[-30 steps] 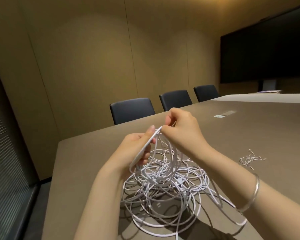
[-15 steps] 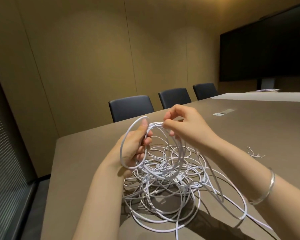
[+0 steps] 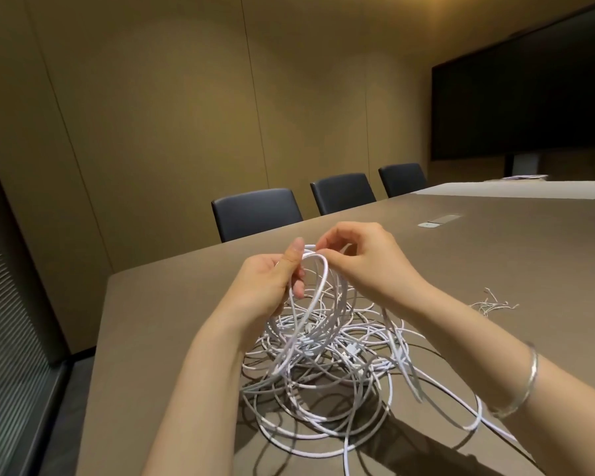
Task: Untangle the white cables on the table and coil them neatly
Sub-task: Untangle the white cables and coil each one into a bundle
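Both hands lift loops out of the white cables heaped on the surface.
The left hand grips a few upright loops; the right hand pinches their top between thumb and fingers, apparently one strand. Loops hang down into the tangle.

Long brown table, tangled white cables heaped near its front, small white ties at right.
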Demonstrator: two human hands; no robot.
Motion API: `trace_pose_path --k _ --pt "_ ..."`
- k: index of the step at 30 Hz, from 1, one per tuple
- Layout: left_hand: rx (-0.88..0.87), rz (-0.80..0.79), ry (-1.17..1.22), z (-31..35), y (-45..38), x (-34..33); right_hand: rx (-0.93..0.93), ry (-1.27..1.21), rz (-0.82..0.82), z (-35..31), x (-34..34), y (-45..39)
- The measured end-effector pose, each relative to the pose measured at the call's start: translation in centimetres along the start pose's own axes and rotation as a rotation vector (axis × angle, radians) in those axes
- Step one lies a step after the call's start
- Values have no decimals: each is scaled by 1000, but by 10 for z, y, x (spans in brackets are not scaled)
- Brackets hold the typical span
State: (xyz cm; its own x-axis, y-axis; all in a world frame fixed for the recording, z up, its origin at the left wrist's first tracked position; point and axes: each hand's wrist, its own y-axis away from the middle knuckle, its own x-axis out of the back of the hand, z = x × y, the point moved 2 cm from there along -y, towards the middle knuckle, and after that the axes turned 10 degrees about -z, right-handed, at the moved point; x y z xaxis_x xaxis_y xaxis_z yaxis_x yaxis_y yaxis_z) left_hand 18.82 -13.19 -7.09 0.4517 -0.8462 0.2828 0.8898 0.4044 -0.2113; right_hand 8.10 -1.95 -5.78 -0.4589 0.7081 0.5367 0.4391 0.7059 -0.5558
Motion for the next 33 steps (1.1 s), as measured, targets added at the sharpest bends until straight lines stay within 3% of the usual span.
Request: trace_pose_path --k 8,11,13,16,19,22,27,33 --pt "8 -33 7 -5 -3 1 32 -224 -59 -1 -5 5" --pt "11 -39 50 -5 -3 2 14 79 -117 2 -6 8" --pt "52 -86 232 -3 0 1 -31 181 -143 7 -4 7" --pt "158 -226 505 -1 3 1 -132 18 -225 18 2 6" --pt "263 -350 657 0 5 2 -167 -303 -465 21 3 10" --pt "327 -402 618 -1 8 4 -187 -495 -532 24 4 14" --pt "318 -443 418 -5 15 11 -231 -565 -588 20 2 16" --pt "160 -307 407 -3 11 15 -184 -510 -475 25 -6 5"
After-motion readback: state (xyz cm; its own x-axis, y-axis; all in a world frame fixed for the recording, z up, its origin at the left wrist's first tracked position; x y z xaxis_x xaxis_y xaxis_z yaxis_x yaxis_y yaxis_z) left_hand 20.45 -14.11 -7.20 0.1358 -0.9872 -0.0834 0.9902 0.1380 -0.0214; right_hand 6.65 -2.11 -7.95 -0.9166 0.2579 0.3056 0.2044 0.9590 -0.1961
